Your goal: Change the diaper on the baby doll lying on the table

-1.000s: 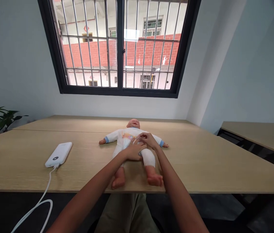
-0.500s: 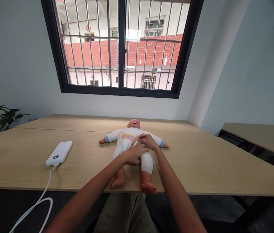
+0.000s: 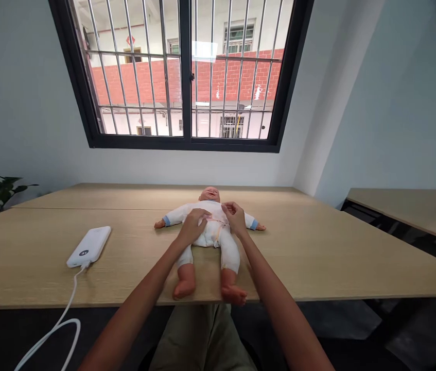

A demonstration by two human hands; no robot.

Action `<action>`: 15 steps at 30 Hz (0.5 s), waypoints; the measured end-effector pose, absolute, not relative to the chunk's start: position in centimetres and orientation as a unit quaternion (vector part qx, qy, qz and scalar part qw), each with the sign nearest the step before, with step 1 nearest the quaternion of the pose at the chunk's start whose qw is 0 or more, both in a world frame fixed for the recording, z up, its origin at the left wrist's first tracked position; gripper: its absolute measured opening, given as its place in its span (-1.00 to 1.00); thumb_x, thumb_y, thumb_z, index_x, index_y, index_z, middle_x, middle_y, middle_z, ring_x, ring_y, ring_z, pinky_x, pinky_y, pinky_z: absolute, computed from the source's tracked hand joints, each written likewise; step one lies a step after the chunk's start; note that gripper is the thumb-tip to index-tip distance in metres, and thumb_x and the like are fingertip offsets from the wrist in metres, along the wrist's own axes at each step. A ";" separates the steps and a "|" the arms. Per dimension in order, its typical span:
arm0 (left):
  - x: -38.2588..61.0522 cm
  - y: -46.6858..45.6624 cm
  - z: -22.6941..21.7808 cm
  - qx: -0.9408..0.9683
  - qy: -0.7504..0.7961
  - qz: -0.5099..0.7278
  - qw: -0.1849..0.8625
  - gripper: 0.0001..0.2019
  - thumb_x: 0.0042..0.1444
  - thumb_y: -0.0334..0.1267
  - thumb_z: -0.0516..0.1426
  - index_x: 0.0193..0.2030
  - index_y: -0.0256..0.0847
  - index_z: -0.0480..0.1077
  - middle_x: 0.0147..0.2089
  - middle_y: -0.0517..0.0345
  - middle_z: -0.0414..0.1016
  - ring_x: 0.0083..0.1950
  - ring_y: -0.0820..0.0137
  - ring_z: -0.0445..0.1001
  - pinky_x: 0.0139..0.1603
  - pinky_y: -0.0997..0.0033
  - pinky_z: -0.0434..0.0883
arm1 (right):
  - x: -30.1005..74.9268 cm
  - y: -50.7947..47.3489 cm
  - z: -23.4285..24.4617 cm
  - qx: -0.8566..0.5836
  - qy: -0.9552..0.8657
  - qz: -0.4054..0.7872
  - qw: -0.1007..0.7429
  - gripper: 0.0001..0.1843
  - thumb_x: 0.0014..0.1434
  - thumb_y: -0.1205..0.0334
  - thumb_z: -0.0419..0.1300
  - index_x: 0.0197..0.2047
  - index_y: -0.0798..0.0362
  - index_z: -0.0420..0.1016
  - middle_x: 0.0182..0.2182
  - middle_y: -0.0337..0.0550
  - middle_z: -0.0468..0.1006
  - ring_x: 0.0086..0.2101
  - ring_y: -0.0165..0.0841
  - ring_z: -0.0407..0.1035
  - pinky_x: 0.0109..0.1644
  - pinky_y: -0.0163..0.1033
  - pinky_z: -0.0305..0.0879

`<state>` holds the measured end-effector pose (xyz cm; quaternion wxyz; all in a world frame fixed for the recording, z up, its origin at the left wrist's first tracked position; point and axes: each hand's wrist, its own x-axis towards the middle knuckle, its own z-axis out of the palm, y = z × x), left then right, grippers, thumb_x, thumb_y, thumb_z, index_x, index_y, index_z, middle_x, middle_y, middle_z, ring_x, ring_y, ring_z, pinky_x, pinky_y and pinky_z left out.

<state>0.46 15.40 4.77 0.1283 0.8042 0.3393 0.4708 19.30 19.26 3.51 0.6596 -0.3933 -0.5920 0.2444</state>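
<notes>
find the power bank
In the head view, the white power bank lies on the wooden table, left of the baby doll, its cable trailing off the near edge.

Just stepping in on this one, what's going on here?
A person is working on a baby doll lying on its back on a wooden table. Their left hand rests on the doll's white bodysuit, while their right hand pinches it near the waist. A white power bank lies nearby.

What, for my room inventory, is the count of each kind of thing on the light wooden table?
Baby doll in a white onesie with blue cuffs: 1
White rectangular power bank: 1
White charging cable: 1
Total: 3
</notes>
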 end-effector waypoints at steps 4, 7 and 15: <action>-1.7 17.0 4.3 0.818 0.349 0.433 0.146 -0.74 0.14 -0.28 0.04 -0.15 -0.17 0.54 -0.05 -0.07 0.53 0.06 0.13 0.40 0.19 0.09 0.30 | 18.8 18.6 3.5 -0.369 -0.649 0.296 0.596 -0.61 0.16 -0.07 0.15 -0.15 0.08 0.49 -0.44 -0.12 0.58 -0.37 -0.28 0.47 -0.22 -0.18 0.36; -2.2 17.9 3.7 0.820 0.344 0.415 0.193 -0.72 0.14 -0.19 0.07 -0.14 -0.19 0.56 0.02 -0.07 0.50 0.14 0.14 0.37 0.24 0.11 0.27 | 18.3 18.1 3.3 -0.382 -0.717 0.263 0.520 -0.61 0.22 -0.04 0.08 -0.12 0.08 0.53 -0.36 -0.07 0.62 -0.29 -0.24 0.50 -0.12 -0.13 0.36; -4.9 21.1 1.0 0.635 0.454 0.540 0.314 -0.86 0.05 -0.28 0.11 -0.45 -0.24 0.45 -0.32 -0.01 0.56 -0.16 0.19 0.46 -0.07 0.28 0.39 | 19.3 18.6 3.7 -0.389 -0.595 0.306 0.633 -0.46 0.11 -0.24 0.12 -0.18 0.09 0.51 -0.32 -0.02 0.61 -0.27 -0.25 0.47 -0.11 -0.14 0.37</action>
